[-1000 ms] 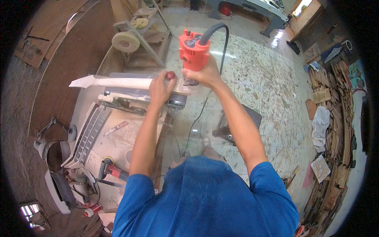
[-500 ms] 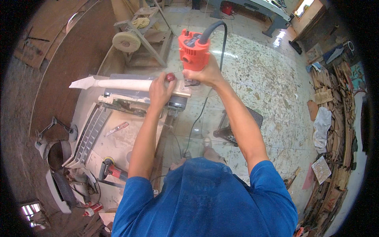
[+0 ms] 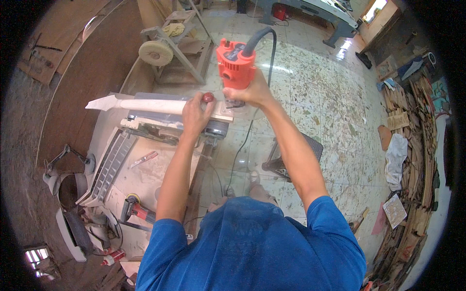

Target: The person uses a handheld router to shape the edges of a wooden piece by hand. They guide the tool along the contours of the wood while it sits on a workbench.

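Note:
An orange-red trim router [image 3: 235,69] stands upright on the right end of a pale guitar neck [image 3: 151,106], its clear base plate over the wood. My right hand [image 3: 253,92] is wrapped round the lower part of the router's body. My left hand [image 3: 195,115] is closed at the round red knob [image 3: 208,97] on the router's base, with its fingers over the neck. The pointed headstock end of the neck extends to the left. Below the neck is a grey machine [image 3: 217,129] with a roller-like end. The cutter is hidden under the base.
From the router's top a thick black cable [image 3: 274,53] loops down to the floor. A wooden bench [image 3: 167,162] holds a red-and-black power tool [image 3: 138,211] and a chisel-like tool [image 3: 144,159]. A black stool [image 3: 310,145] stands right; scrap wood [image 3: 412,145] lines the right wall.
The router has shifted slightly left and toward me, with both hands still on it. The neck's right end also appears slightly lower in the view.

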The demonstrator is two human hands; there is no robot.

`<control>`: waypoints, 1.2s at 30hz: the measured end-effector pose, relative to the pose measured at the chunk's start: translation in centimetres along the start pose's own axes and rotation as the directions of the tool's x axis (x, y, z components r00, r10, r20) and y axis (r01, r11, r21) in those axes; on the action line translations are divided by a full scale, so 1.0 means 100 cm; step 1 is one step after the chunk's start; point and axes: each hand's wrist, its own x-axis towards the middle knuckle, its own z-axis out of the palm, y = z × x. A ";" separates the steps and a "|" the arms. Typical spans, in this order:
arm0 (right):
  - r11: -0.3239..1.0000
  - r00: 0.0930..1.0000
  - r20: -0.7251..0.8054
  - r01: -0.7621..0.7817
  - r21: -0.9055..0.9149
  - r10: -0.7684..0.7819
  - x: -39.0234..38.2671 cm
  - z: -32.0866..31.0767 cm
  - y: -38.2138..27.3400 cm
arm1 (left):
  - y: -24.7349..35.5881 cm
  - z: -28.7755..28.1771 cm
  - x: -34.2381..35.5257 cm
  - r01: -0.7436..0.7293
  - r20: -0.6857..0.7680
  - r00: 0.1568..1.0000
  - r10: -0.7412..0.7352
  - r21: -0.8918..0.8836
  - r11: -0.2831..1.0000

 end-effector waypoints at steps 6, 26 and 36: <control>1.000 0.998 -0.063 0.001 -0.005 -0.001 -0.009 0.006 -0.010 | -0.003 0.002 -0.001 -0.022 -0.004 1.000 0.022 0.014 1.000; 0.996 0.988 -0.149 0.010 -0.092 -0.024 -0.014 0.014 -0.016 | -0.009 0.003 0.004 0.012 0.068 0.998 -0.015 0.037 0.999; 0.994 0.999 -0.040 0.034 -0.101 -0.038 -0.006 0.002 -0.006 | -0.001 0.001 0.001 0.049 0.043 0.998 -0.048 -0.009 0.999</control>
